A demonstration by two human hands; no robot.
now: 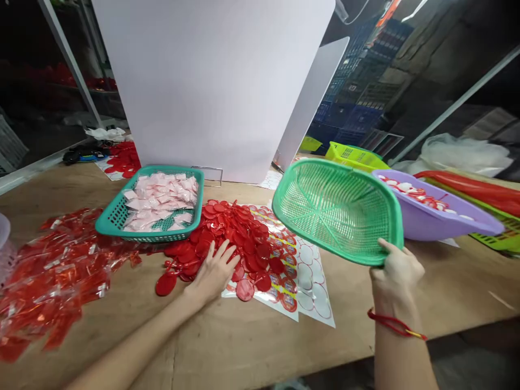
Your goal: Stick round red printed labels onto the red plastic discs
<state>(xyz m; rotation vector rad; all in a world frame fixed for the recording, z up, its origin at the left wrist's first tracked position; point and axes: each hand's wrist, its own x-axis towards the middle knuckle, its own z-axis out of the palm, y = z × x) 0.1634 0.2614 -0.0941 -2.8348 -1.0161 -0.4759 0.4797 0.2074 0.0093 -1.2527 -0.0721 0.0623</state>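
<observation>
My right hand (398,269) grips the near right corner of a green plastic basket (337,208), thumb over the rim. The basket is tilted towards me, its inside bare, above the right part of the table. My left hand (215,269) rests with fingers spread on the near side of a heap of red round discs (239,238), some with red cords. Beneath the heap's right side lie sheets of round printed stickers (289,271) and white sheets with circle outlines (312,276).
A teal basket (117,214) of small pink packets stands behind left, beside red clear-wrapped packets (60,271). A white panel (211,92) rises at the back. On the right are a purple basin (426,216) with red and white pieces and a yellow-green basket (357,157).
</observation>
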